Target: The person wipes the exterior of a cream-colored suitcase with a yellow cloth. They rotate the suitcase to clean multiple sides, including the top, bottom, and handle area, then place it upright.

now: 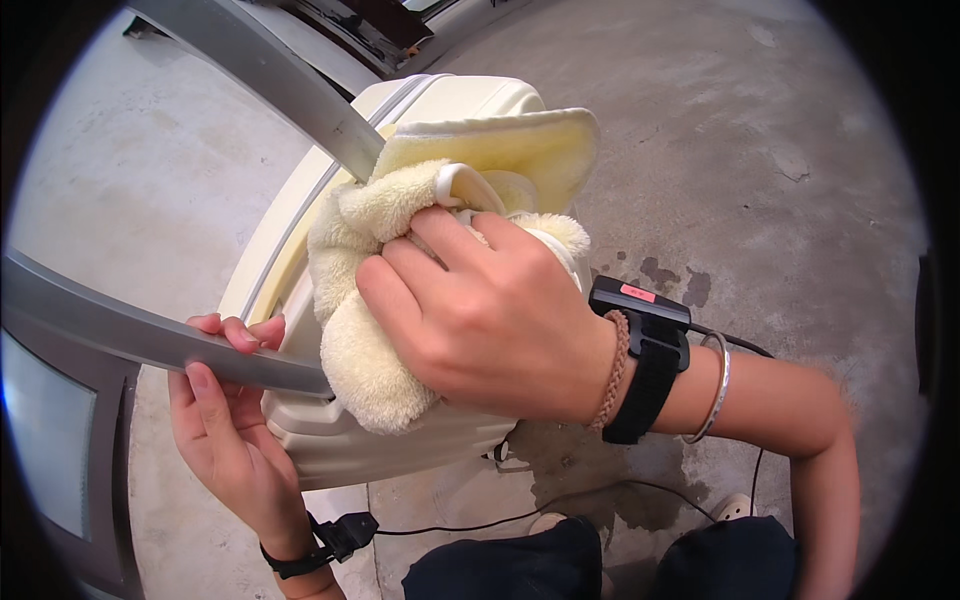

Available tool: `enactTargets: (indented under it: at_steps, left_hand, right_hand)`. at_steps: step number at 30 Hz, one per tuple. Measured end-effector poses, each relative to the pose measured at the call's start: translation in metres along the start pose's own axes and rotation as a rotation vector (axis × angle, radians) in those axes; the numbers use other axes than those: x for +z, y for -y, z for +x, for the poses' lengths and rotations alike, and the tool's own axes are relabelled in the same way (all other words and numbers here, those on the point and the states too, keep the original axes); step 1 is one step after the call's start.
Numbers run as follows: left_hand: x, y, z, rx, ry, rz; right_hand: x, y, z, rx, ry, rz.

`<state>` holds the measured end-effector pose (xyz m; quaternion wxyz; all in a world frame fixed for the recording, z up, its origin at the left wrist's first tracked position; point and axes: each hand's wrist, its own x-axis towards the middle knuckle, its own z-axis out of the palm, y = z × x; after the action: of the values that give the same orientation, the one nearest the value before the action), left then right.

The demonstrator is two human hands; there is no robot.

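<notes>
A cream hard-shell suitcase (390, 450) stands on the floor before me, its telescopic handle pulled out. My right hand (487, 315) grips a bunched, pale yellow terry cloth (367, 375) and presses it on the suitcase's end between the two grey metal handle tubes. One flap of the cloth spreads out beyond my knuckles. My left hand (232, 405) holds the nearer handle tube (150, 330) between thumb and fingers, close to where it enters the shell. The farther tube (277, 75) runs up to the top left. The cloth hides the part of the shell beneath it.
Dark wet patches (600, 465) mark the concrete floor (712, 187) beside the suitcase. A black cable (540, 514) runs from my left wrist strap past my feet. A dark-framed panel (60, 435) stands at the far left. Dark objects (360, 30) lie at the top.
</notes>
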<state>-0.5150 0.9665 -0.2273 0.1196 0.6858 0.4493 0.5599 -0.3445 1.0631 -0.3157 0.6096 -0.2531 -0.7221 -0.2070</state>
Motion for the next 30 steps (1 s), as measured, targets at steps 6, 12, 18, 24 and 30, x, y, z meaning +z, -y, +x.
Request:
enactTargets:
  at_steps: [6,12,18,24,30]
  left_hand:
    - [0.006,-0.002,0.0,-0.05,-0.155,-0.078]
    - [-0.007,-0.006,0.009,-0.077,-0.057,-0.158]
    - [0.004,0.023,0.013,-0.074,-0.128,-0.112]
    - [-0.014,0.021,0.027,-0.092,-0.105,-0.134]
    - [-0.024,0.035,0.027,-0.062,-0.053,-0.148]
  right_hand:
    - [-0.006,0.031,-0.005,-0.008,-0.04,0.373]
    - [-0.011,-0.028,-0.022,0.061,-0.156,0.098]
    - [-0.02,-0.139,-0.031,0.236,-0.183,0.153]
    - [0.015,-0.081,-0.153,0.588,0.059,0.367]
    - [0.013,-0.067,-0.087,0.593,-0.033,0.543]
